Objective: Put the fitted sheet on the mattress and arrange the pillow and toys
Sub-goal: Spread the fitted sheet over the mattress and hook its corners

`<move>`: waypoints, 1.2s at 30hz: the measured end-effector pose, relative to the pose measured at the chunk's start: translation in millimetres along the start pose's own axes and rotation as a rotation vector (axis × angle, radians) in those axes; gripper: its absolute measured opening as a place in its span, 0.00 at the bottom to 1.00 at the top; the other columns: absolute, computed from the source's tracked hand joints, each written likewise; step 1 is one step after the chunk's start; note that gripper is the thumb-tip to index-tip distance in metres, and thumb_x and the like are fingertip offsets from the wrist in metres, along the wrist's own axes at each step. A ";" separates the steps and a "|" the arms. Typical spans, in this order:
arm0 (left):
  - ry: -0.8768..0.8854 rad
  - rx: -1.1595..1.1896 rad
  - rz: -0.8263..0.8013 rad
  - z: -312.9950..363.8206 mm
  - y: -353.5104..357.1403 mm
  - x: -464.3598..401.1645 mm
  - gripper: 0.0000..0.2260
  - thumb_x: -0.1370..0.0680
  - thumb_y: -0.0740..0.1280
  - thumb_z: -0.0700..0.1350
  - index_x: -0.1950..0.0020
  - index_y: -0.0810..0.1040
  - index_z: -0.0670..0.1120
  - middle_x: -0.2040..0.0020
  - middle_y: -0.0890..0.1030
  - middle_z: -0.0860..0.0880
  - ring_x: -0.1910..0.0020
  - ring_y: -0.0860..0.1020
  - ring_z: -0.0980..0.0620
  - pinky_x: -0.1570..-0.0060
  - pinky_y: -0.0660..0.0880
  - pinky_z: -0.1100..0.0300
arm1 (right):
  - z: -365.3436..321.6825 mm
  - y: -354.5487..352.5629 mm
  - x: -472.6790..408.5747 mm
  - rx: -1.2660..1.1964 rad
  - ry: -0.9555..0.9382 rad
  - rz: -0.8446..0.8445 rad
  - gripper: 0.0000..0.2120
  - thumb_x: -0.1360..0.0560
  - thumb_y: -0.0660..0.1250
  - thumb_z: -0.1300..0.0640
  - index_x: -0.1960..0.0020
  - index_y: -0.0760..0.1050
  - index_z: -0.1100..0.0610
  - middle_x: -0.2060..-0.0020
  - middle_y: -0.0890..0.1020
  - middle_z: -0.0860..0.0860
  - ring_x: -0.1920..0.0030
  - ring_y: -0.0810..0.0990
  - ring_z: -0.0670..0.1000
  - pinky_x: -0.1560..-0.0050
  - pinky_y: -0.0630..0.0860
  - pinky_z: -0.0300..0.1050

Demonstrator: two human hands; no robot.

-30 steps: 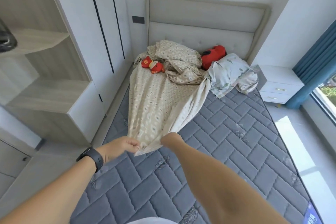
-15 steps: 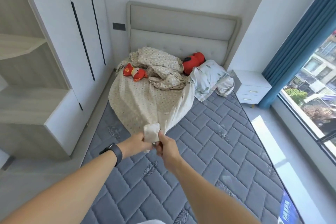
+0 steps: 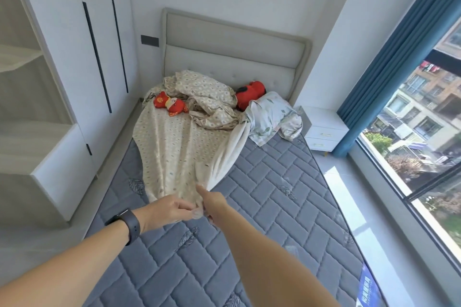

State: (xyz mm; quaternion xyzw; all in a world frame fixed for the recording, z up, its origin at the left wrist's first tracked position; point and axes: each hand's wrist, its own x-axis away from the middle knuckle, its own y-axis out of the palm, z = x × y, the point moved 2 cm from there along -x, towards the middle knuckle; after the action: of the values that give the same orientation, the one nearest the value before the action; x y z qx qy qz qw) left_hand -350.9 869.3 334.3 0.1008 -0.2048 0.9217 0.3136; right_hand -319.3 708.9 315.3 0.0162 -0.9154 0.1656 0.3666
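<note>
Both bare forearms reach forward from the bottom of the view and converge near its middle. The left hand (image 3: 169, 209) sits palm down, its fingers curled and pinching a bunched edge of the sheet (image 3: 179, 152). A dark watch (image 3: 127, 223) bands the left wrist. The right hand (image 3: 212, 203) lies just beside the left, seen from the back, its thumb sticking up against the cloth; its fingers are hidden underneath.

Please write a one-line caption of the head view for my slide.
Both hands, left hand and right hand, hold the fitted sheet edge over the bare mattress; pillow and toys wait by the headboard.
</note>
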 end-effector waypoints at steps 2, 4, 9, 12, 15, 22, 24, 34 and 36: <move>0.006 -0.008 -0.034 5.0 -4.8 10.0 0.09 0.25 0.72 0.52 0.66 0.83 0.56 0.69 0.71 0.56 0.67 0.67 0.59 0.61 0.63 0.64 | -3.5 4.4 -10.5 0.046 -0.001 0.037 0.14 0.23 0.66 0.50 0.63 0.69 0.55 0.71 0.71 0.50 0.72 0.67 0.50 0.72 0.62 0.37; -0.002 0.000 -0.034 2.0 -16.8 22.3 0.18 0.24 0.72 0.47 0.74 0.76 0.55 0.72 0.68 0.57 0.70 0.65 0.59 0.62 0.63 0.63 | -5.1 7.9 -13.2 0.074 -0.018 0.077 0.13 0.23 0.63 0.56 0.65 0.66 0.56 0.71 0.68 0.51 0.71 0.65 0.50 0.68 0.61 0.41; -0.096 -0.136 0.050 -20.8 -44.3 35.1 0.17 0.31 0.72 0.45 0.72 0.66 0.52 0.74 0.63 0.52 0.72 0.59 0.56 0.69 0.57 0.62 | -7.1 12.1 -1.7 -0.052 -0.226 0.040 0.18 0.22 0.60 0.58 0.69 0.61 0.54 0.75 0.62 0.49 0.72 0.59 0.50 0.67 0.55 0.46; -0.257 -0.065 0.158 -33.7 -47.5 33.8 0.10 0.27 0.70 0.55 0.67 0.76 0.55 0.68 0.75 0.55 0.63 0.72 0.52 0.64 0.68 0.63 | -2.6 25.4 9.5 -0.252 -0.307 -0.046 0.16 0.25 0.61 0.58 0.68 0.58 0.52 0.72 0.59 0.51 0.71 0.55 0.50 0.62 0.51 0.52; -0.325 -0.051 0.231 -41.1 -38.5 20.4 0.18 0.28 0.73 0.62 0.59 0.74 0.48 0.61 0.75 0.54 0.60 0.73 0.54 0.58 0.66 0.58 | 3.0 34.4 20.0 -0.384 -0.329 -0.150 0.19 0.22 0.61 0.60 0.70 0.62 0.52 0.73 0.61 0.49 0.72 0.56 0.49 0.65 0.53 0.48; -0.215 0.751 0.306 -30.2 -11.6 -7.4 0.24 0.29 0.69 0.46 0.34 0.76 0.41 0.44 0.81 0.39 0.47 0.80 0.44 0.48 0.77 0.54 | 25.1 19.2 30.7 -0.323 -0.358 -0.204 0.17 0.22 0.60 0.62 0.68 0.62 0.51 0.73 0.63 0.47 0.72 0.56 0.47 0.65 0.53 0.46; -0.221 0.821 0.410 -30.8 -16.2 -20.3 0.25 0.31 0.72 0.49 0.36 0.77 0.40 0.45 0.80 0.38 0.49 0.80 0.42 0.52 0.80 0.52 | 32.4 13.4 31.3 -0.244 -0.371 -0.198 0.16 0.23 0.60 0.62 0.67 0.62 0.52 0.73 0.64 0.47 0.71 0.58 0.47 0.67 0.56 0.44; -0.138 0.246 0.168 -3.1 -1.5 -19.4 0.05 0.23 0.74 0.48 0.56 0.83 0.48 0.66 0.81 0.55 0.63 0.79 0.55 0.62 0.71 0.66 | 61.8 -5.1 13.2 0.131 -0.248 0.013 0.15 0.25 0.63 0.55 0.70 0.66 0.53 0.75 0.67 0.48 0.72 0.62 0.48 0.71 0.58 0.41; -0.127 0.212 -0.009 -1.4 4.5 -8.4 0.07 0.26 0.76 0.53 0.53 0.85 0.52 0.66 0.77 0.48 0.66 0.73 0.49 0.61 0.66 0.57 | 53.2 -12.0 3.9 0.093 -0.207 0.110 0.13 0.24 0.62 0.51 0.66 0.70 0.55 0.71 0.72 0.50 0.69 0.68 0.50 0.66 0.64 0.43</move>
State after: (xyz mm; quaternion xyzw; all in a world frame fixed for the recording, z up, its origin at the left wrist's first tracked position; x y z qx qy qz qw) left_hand -347.2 862.1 328.9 0.1926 -0.1254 0.9285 0.2917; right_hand -355.7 681.2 285.5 -0.0002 -0.9391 0.2250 0.2596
